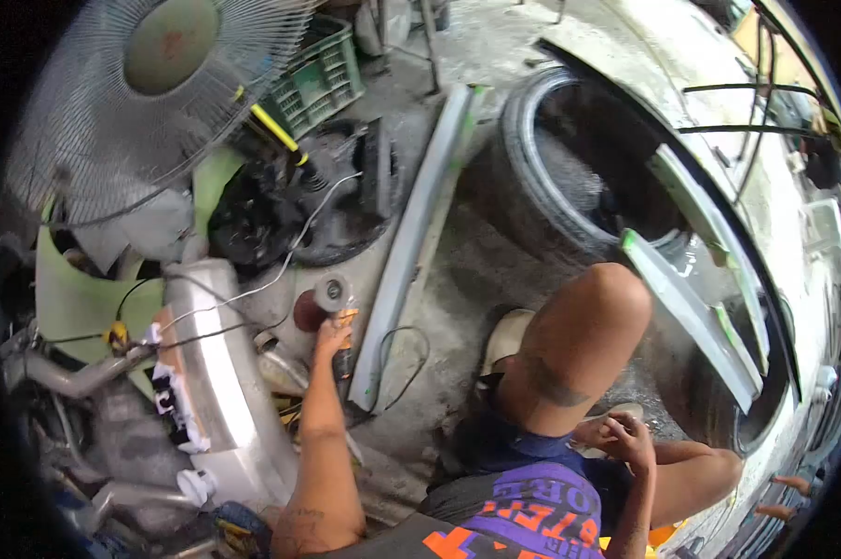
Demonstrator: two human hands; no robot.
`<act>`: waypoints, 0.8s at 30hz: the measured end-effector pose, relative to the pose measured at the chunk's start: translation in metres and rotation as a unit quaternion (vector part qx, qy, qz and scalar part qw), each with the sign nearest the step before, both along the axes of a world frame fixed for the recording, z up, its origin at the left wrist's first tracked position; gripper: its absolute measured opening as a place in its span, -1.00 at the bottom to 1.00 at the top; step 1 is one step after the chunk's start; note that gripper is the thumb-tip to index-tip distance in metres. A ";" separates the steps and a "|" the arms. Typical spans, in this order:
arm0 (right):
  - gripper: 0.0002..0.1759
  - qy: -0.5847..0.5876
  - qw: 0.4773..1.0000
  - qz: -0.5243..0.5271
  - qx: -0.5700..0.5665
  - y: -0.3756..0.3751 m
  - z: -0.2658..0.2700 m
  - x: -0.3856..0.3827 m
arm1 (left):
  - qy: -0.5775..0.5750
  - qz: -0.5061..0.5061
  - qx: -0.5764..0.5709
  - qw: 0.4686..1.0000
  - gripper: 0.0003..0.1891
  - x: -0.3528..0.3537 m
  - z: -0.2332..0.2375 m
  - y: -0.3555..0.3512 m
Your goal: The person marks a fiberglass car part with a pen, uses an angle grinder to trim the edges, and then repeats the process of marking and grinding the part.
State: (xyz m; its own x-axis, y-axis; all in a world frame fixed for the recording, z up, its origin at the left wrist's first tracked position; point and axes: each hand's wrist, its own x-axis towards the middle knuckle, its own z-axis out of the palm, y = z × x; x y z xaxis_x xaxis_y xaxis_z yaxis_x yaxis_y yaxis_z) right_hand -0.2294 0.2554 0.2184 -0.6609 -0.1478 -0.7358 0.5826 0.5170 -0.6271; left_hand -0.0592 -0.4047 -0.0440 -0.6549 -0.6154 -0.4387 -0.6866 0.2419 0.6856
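Note:
My left hand is wrapped round an orange and black power tool, an angle grinder by its look, with a round disc at its far end. The tool is over the floor, just left of a long grey metal strip. Near my bent knee, my right hand rests by my lower leg with its fingers curled. Whether it holds anything small cannot be made out. A black cable loops on the floor right of the tool.
A large fan stands at upper left, before a green crate. Big tires lie at right, with grey-green panels leaning on them. A silver bumper-like part and metal pipes fill the left.

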 end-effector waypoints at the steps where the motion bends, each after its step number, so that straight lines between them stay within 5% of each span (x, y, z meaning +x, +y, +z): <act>1: -0.52 0.011 1.000 0.009 0.019 -0.002 0.007 -0.001 | -0.005 -0.017 -0.064 0.998 -0.49 0.000 -0.004 0.002; 2: -0.52 0.000 1.000 0.010 0.006 0.005 0.000 0.000 | 0.010 -0.080 -0.103 0.991 -0.50 -0.005 0.005 0.007; 3: -0.51 -0.014 1.000 0.010 -0.009 0.009 -0.011 0.002 | -0.039 0.029 0.036 0.998 -0.40 -0.010 0.013 0.010; 7: -0.47 -0.007 0.998 0.042 -0.047 -0.002 -0.016 0.004 | -0.080 0.026 -0.112 0.990 -0.22 0.010 -0.016 0.007; 8: -0.39 -0.017 0.996 0.045 -0.076 -0.005 -0.016 0.005 | -0.071 0.022 -0.159 0.984 -0.17 0.020 -0.012 0.004; 9: -0.30 -0.030 0.993 0.049 -0.107 -0.010 -0.017 0.005 | -0.036 0.027 -0.030 0.999 -0.18 0.025 -0.006 0.003; 10: -0.19 -0.015 0.986 0.098 -0.137 -0.011 -0.013 0.008 | -0.021 -0.005 -0.160 0.987 -0.22 0.035 -0.020 0.002; 11: -0.08 -0.006 0.973 0.152 -0.174 -0.015 -0.010 0.010 | 0.008 -0.057 -0.031 0.998 -0.28 0.041 -0.031 -0.013; 12: -0.02 -0.057 0.967 0.172 -0.178 -0.015 -0.018 0.011 | 0.037 0.049 -0.040 0.997 -0.35 0.021 0.044 0.036; 13: 0.03 -0.114 0.956 0.197 -0.183 -0.014 -0.031 0.014 | 0.041 0.069 -0.148 0.986 -0.43 0.027 0.051 0.048; 15: -0.07 -0.093 0.957 0.213 -0.174 -0.037 -0.022 0.017 | 0.040 -0.009 -0.180 0.983 -0.57 0.043 0.078 0.052; 19: -0.16 -0.091 0.967 0.185 -0.152 -0.010 -0.070 0.033 | -0.001 -0.008 -0.146 0.989 -0.69 0.072 0.166 0.094; 21: -0.18 -0.060 0.969 0.198 -0.136 -0.001 -0.085 0.037 | -0.015 -0.042 -0.141 0.989 -0.70 0.089 0.173 0.099; 23: -0.18 0.044 0.945 0.296 -0.134 0.003 -0.106 0.039 | -0.189 0.018 0.005 0.982 -0.71 0.120 0.174 0.107; 24: -0.18 0.048 0.943 0.298 -0.140 -0.009 -0.093 0.036 | -0.214 -0.027 -0.032 0.976 -0.71 0.139 0.162 0.106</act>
